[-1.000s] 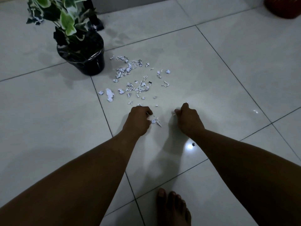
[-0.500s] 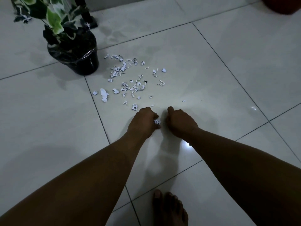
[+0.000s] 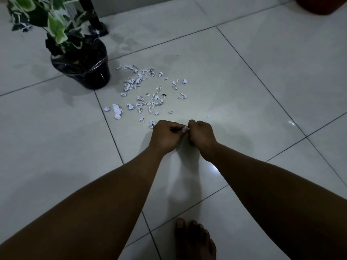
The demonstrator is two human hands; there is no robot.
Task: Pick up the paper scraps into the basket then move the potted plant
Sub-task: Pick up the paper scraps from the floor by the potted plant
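Several white paper scraps lie scattered on the white tiled floor, right of a black potted plant with green and white leaves. Both fists are down at the near edge of the scatter and touch each other. My left hand has its fingers curled, and a small scrap shows at its fingertips. My right hand is curled too and pinches at the same scrap. The reddish basket is cut off by the frame at the far top right.
A dark furniture leg stands behind the plant. One stray scrap lies just beyond my right hand. My bare foot is on the tile at the bottom centre. Grout lines cross the glossy floor.
The hands, apart a second ago, have come together until they touch. The loose scraps that lay between them are gone from the floor; one shows at the fingertips.
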